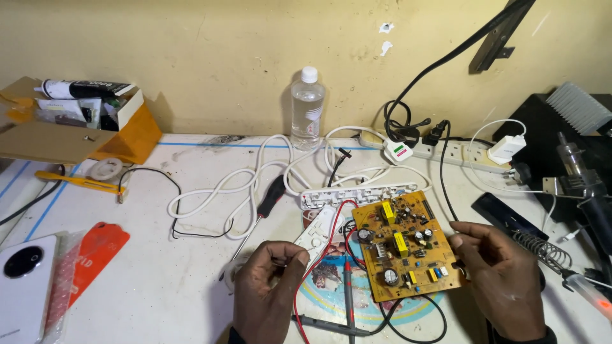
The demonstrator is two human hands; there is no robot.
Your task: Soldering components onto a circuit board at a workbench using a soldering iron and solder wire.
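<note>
A yellow circuit board (pixel 403 245) with capacitors and coils lies flat on the white table (pixel 159 286). My right hand (pixel 500 280) pinches the board's right edge, beside a thin black wire (pixel 444 191). My left hand (pixel 268 290) is curled, its fingertips closed at the lower end of a white rectangular device (pixel 317 230) just left of the board. A red lead (pixel 322 255) runs between that hand and the board. A red probe (pixel 348 290) and a black probe (pixel 331 325) lie below the board on a round printed mat (pixel 325 280).
A white power strip (pixel 357 194) and looped white cable (pixel 217 191) lie behind the board, with a black-handled screwdriver (pixel 268 200) and a clear bottle (pixel 306 108). Soldering iron stand (pixel 539 245) and hot-air tool (pixel 586 185) stand at right. Phone (pixel 25 286), red case (pixel 95 251) and cardboard box (pixel 76 121) sit at left.
</note>
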